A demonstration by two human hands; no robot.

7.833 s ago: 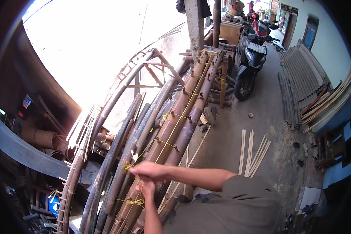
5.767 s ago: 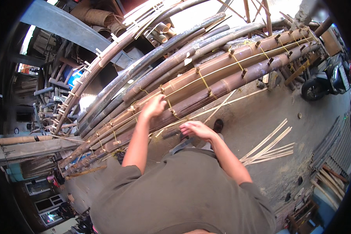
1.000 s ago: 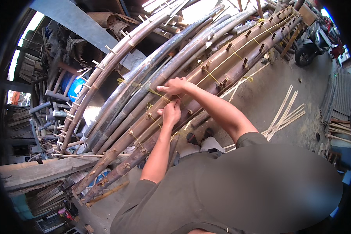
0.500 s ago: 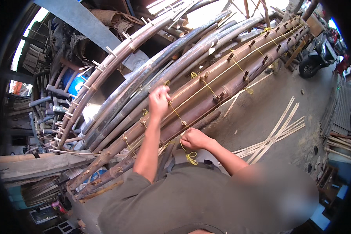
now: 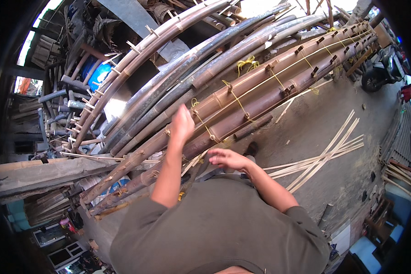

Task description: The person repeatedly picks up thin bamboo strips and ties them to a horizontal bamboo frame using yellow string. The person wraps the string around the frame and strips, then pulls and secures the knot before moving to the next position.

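Note:
Two long brown bamboo poles, a far pole (image 5: 255,75) and a near pole (image 5: 235,125), run side by side before me with short pegs through them. Yellow cord (image 5: 203,122) stretches between pegs across the gap. My left hand (image 5: 182,124) is closed over the far pole, beside a peg; its fingers are mostly hidden, and I cannot make out what they hold. On the near side, my right hand (image 5: 229,159) has its fingers stretched out, with nothing visible in them. A loose bundle of yellow cord (image 5: 246,65) shows beyond the far pole.
More curved bamboo poles (image 5: 192,59) lie behind, with a pegged curved frame (image 5: 137,59) at the far left. Thin split strips (image 5: 324,157) lie crossed on the ground to the right. A motorcycle (image 5: 381,73) stands at the far right.
My right hand has opened from a fist. The yellow bundle that hung below it is gone from there, and one now shows beyond the far pole. The view has shifted slightly.

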